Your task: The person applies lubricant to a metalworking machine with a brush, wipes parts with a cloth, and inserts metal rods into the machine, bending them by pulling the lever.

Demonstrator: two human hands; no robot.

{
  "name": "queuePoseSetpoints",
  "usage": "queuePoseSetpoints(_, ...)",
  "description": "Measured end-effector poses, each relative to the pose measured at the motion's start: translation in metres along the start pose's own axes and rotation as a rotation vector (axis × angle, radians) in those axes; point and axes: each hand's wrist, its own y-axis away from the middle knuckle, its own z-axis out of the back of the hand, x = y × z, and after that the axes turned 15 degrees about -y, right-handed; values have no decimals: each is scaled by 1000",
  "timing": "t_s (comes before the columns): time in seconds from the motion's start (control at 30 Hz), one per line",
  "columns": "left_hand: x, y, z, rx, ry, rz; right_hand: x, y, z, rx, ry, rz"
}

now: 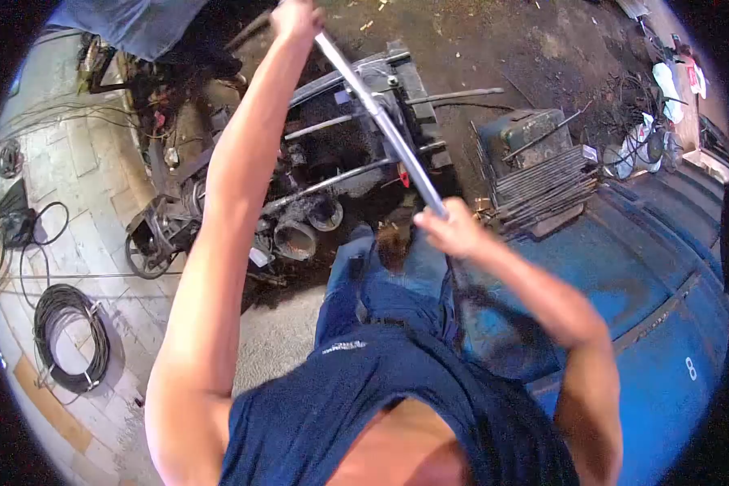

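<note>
A long silvery metal pipe (381,121) runs slantwise across the upper middle of the head view. My left hand (296,19) is wrapped round its far upper end, with the arm stretched out. Lower down, my right hand (455,230) is closed on the nearer end, close to my body. Below the pipe lies a greasy dark machine frame (417,89) with several metal rods. Open round metal cylinders (295,240) sit beside it near my feet. What the pipe's far end meets, if anything, cannot be made out.
To my right is a large blue metal surface (648,324) marked 8. A finned dark metal block (543,182) stands beyond it. Coiled black cable (71,338) hangs on the pale tiled wall (130,405) at left. Blue cloth (130,20) shows at upper left.
</note>
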Motion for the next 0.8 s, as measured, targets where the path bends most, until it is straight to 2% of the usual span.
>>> queuePoseSetpoints(0.03,56,-74,32,345,350,78,-20,-5,-20,-15,-141,34)
queuePoseSetpoints(0.07,-29,8,-43,-303,-303,245,-11,-6,-26,-54,-93,79)
queuePoseSetpoints(0.1,-18,0,-45,-338,-264,182,-4,1,-35,-96,-49,114)
queuePoseSetpoints(0.13,-14,8,-51,-374,-342,225,-1,3,-35,-93,-90,61)
queuePoseSetpoints(0.17,-27,9,-54,-418,-412,233,-7,1,-34,-100,-90,99)
queuePoseSetpoints(0.23,-19,16,-44,-317,-565,214,-17,-2,-31,-191,-55,127)
queuePoseSetpoints(0.27,10,11,-37,-367,-679,-21,-11,0,-28,-165,-81,149)
queuePoseSetpoints(0.3,-50,82,-51,-144,-573,159,-12,8,-25,-140,-118,152)
queuePoseSetpoints(0.33,-41,89,-37,-10,-505,76,-9,10,-16,-183,-124,116)
queuePoseSetpoints(0.37,-57,129,-30,24,-342,33,-2,14,-6,-240,-33,130)
queuePoseSetpoints(0.4,-80,169,-16,64,-368,-51,9,21,10,-181,-33,133)
queuePoseSetpoints(0.47,-77,233,25,-127,-349,-176,13,25,26,-137,-2,142)
queuePoseSetpoints(0.5,-88,277,39,-252,-456,-157,17,29,27,-119,-6,136)
queuePoseSetpoints(0.53,-71,307,65,-329,-348,-128,26,33,27,-113,0,130)
queuePoseSetpoints(0.57,-51,340,94,-423,-441,-116,28,34,29,-102,11,115)
queuePoseSetpoints(0.63,-32,419,123,-616,-322,93,24,29,37,-67,23,104)
queuePoseSetpoints(0.77,29,554,152,-961,-390,302,19,21,43,-69,96,136)
queuePoseSetpoints(0.8,59,599,156,-1075,-284,417,25,23,53,61,-233,8)
